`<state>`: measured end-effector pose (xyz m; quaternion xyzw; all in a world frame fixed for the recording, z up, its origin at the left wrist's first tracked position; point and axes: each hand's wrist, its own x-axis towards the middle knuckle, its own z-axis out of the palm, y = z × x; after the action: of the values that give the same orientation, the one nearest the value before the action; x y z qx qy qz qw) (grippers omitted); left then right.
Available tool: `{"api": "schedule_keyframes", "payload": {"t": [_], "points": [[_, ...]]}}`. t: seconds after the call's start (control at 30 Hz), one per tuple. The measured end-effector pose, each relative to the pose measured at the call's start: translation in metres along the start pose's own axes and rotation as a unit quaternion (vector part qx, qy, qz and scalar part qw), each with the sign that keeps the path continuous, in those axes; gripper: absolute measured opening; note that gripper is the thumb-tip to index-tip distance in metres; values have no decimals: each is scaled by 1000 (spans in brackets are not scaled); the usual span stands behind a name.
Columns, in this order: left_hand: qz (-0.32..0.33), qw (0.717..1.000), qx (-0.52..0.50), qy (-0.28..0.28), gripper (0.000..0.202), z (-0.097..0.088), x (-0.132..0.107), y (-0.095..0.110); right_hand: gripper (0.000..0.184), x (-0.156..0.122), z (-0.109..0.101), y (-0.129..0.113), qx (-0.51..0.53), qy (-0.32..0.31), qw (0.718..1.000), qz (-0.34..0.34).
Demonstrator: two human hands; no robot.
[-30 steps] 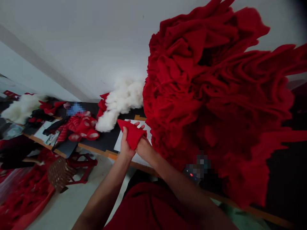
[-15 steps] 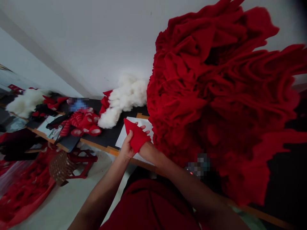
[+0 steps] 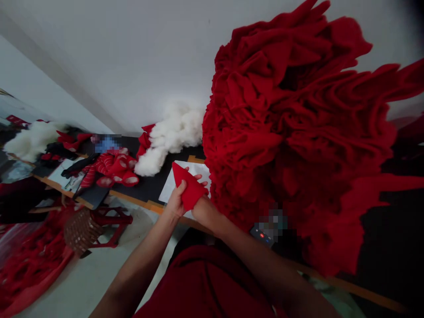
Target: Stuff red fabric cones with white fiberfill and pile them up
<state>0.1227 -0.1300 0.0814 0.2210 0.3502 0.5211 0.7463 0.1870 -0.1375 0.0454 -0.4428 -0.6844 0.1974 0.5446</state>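
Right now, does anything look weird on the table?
Yes: the huge red cloth pile bulges over the edge of the table, much bigger than everything else, and crowds the paper beside the red cone between the left hand and right hand.

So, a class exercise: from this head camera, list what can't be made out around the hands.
Head view:
- Wide end of the red cloth cone: hidden by the left hand and right hand.
- Far side of the white paper sheet: hidden by the red cloth heap.
- Device near the table edge: partly pixelated.
- Blue patch on the far table: pixelated.
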Motion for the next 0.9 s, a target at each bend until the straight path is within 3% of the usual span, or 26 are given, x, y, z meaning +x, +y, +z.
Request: {"api": "schedule_keyframes", "payload": {"t": [0.17,0.37,0.57,0.7,0.9], "points": [[24,996,-21,89,42,-10,6,4,29,-18,-23,6,-63,-43,994,-78],[9,994,-16,111,45,-14,6,-5,41,-30,-4,20,-76,-74,993,-53],[-3,984,-54,171,21,-14,13,1,37,-28,-9,13,-93,-51,990,-95],[-15,981,-54,184,19,-9,15,-3,37,-23,-6,15,-91,-51,990,-93],[-28,986,-87,137,35,-12,15,2,33,-6,-21,14,-45,-18,998,-36]]}}
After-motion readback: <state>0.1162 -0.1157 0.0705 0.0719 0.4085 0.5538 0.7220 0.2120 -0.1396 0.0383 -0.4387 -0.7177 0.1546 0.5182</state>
